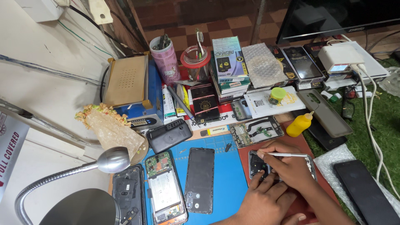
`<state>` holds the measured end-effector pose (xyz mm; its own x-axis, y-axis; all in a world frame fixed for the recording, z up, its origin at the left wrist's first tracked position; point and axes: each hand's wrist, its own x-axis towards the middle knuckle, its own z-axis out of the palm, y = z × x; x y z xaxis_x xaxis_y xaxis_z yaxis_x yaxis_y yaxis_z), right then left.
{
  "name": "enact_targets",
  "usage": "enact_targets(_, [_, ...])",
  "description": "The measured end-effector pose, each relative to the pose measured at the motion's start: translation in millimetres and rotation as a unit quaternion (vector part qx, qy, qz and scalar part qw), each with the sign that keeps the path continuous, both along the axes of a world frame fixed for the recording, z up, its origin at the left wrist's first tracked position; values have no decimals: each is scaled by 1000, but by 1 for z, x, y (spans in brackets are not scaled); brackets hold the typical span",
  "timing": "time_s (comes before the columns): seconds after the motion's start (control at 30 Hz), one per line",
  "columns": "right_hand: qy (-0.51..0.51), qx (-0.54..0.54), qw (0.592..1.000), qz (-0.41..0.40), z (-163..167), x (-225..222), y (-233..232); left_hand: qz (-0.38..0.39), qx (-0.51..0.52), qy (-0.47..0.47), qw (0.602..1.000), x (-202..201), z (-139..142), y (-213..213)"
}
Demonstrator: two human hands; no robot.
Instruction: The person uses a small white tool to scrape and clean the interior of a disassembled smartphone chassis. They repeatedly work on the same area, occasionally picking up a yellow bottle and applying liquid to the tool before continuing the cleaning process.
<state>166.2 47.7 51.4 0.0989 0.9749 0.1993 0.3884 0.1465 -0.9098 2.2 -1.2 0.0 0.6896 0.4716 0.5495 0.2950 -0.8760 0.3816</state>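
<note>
My right hand [287, 164] grips thin metal tweezers [287, 155], whose tip points left over an opened phone [259, 164] lying on a dark red mat [246, 152]. My left hand [266, 202] rests on the phone's near edge, fingers steadying it. Both hands cover most of the phone; only its upper left corner with the camera area shows.
A blue mat [229, 175] holds a black back cover [200, 180], an open phone with its circuit board showing [165, 187] and another dark phone [127, 193]. A yellow squeeze bottle [299, 124], a stripped phone frame [256, 131], boxes, cups, a gooseneck lamp [110, 160] and white cables crowd around.
</note>
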Motion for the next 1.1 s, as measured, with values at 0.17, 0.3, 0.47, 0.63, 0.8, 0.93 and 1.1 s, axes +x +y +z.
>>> enact_targets(0.17, [-1,-37,999,24,-1,4,1,3,5,-4,1000,-1,0,0])
enact_targets(0.3, [58,-4,998,26,-5,6,2,7,16,2,1000,-1,0,0])
enact_targets(0.47, [11,-1,1000,9,-4,4,1,4,11,0,1000,-1,-2,0])
enact_targets(0.63, [-33,9,999,-7,2,-1,-1,-8,-18,4,1000,0,-3,0])
enact_targets(0.8, [-5,21,1000,-1,6,-2,-2,-2,2,7,1000,-1,-3,0])
enact_targets(0.93, [-40,11,999,-2,6,-3,-1,0,1,5,1000,0,-2,0])
enact_targets(1.1, [-30,30,999,-18,6,-7,-3,4,2,0,1000,0,-3,0])
